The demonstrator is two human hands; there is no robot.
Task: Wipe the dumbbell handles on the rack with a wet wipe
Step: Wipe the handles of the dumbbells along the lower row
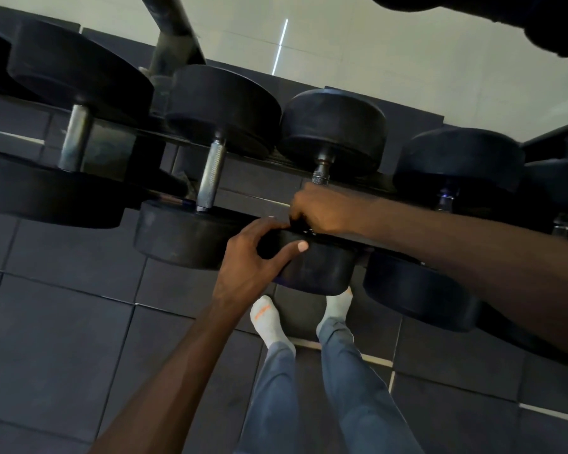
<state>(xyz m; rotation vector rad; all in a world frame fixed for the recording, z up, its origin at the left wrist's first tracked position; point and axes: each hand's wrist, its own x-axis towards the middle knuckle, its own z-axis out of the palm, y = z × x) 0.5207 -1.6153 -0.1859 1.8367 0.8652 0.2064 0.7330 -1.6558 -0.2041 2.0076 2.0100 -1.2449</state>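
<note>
Several black rubber-headed dumbbells lie side by side on the rack (pixel 277 160). My right hand (pixel 322 208) is closed around the handle (pixel 320 176) of the third dumbbell from the left; only the handle's knurled far end shows above my knuckles. My left hand (pixel 259 250) grips the top rim of that dumbbell's near head (pixel 322 273), thumb in front and fingers curled over. No wet wipe shows; anything in my right palm is hidden. The neighbouring steel handle (pixel 212 175) on the left is bare.
A larger dumbbell with its handle (pixel 74 136) lies far left, another dumbbell (pixel 456 158) to the right. A dark object on an upper tier (pixel 538 24) overhangs at top right. My feet in white socks (pixel 266 319) stand on black rubber floor tiles (pixel 63 322) below the rack.
</note>
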